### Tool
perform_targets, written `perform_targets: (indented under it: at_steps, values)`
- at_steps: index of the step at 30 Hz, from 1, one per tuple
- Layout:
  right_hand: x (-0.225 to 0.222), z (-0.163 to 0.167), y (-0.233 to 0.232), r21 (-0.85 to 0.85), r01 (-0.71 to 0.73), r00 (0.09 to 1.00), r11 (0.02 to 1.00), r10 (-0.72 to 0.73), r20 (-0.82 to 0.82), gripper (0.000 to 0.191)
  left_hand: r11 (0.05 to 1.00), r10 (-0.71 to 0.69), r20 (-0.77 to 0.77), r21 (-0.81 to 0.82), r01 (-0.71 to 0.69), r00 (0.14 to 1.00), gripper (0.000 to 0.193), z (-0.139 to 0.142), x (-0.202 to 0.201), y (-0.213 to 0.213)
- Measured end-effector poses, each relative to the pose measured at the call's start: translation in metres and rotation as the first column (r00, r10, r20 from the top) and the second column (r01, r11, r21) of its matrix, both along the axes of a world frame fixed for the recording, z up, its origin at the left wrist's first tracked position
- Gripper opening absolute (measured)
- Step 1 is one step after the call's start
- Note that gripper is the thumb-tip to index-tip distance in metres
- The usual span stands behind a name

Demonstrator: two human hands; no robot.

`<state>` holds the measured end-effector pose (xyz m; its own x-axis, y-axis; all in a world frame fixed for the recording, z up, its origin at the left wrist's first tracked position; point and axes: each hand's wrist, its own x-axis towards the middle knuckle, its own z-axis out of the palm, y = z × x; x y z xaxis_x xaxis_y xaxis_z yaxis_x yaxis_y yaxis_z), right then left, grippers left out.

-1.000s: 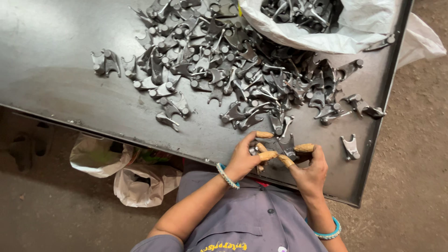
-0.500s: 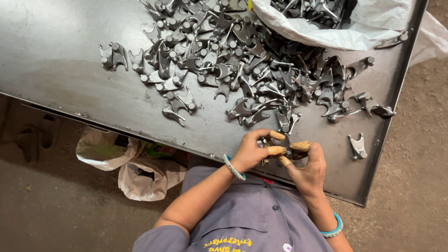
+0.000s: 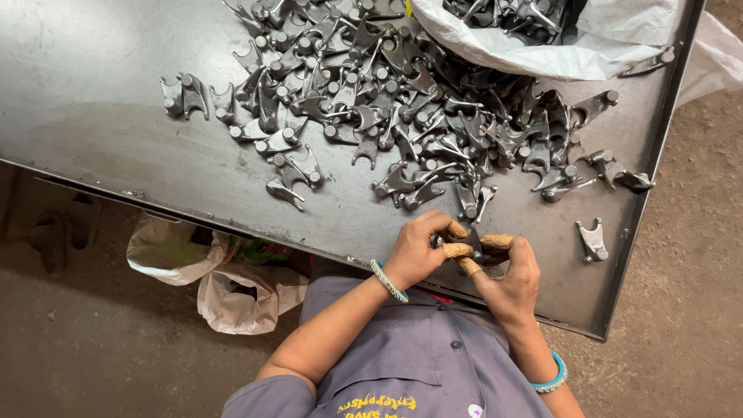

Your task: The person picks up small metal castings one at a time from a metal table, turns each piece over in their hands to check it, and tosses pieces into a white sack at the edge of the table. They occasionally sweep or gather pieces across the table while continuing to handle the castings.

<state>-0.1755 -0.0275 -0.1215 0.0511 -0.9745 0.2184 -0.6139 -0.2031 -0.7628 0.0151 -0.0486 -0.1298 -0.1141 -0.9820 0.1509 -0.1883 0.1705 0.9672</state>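
Table [image 3: 116,147], dark grey sheet metal with a raised lip, fills most of the view; near edge runs diagonally down to the right corner. White sack [image 3: 534,46] at top right, open, holding more metal parts. Pile of parts [image 3: 402,101], dull grey forked castings, spreads across the table's top middle. Crumpled plastic bags [image 3: 224,279] lie on the floor under the near edge.

Left hand [image 3: 414,251] and right hand [image 3: 515,282] meet just above the near edge, both closed around one small part [image 3: 474,249], dark grey metal like the rest. Fingertips [image 3: 457,250] wear tan caps. Part is mostly hidden by the fingers, so long axis and pointing direction cannot be told.

Single part [image 3: 593,240] lies alone just right of the hands, fork end pointing up and away, long axis roughly upright in view, near the right lip. Bare table surface lies left of the hands and along the left half; pile sits close above the hands.
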Motion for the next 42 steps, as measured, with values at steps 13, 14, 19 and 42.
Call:
perform_targets:
  at_steps: [13,14,19,42]
  values:
    - [-0.006,0.000,0.000,0.039,0.024,1.000,0.999,-0.024,-0.014,0.044,0.998,0.044,-0.070,-0.045,-0.047,0.997,0.021,-0.007,-0.009,0.004]
    - [-0.006,0.001,0.000,0.039,0.027,1.000,0.999,-0.026,-0.012,0.044,0.995,0.041,-0.079,-0.093,-0.048,0.996,0.020,-0.009,-0.008,0.002]
    - [-0.008,0.002,-0.002,0.026,0.055,0.998,0.998,-0.056,0.008,0.048,0.891,0.137,-0.519,0.437,0.125,0.843,0.024,-0.022,-0.011,0.004]
    - [-0.071,-0.080,-0.018,0.463,-0.475,0.215,0.748,-0.412,0.886,0.028,0.792,0.218,-0.678,0.543,0.278,0.702,0.039,-0.055,-0.017,-0.001]
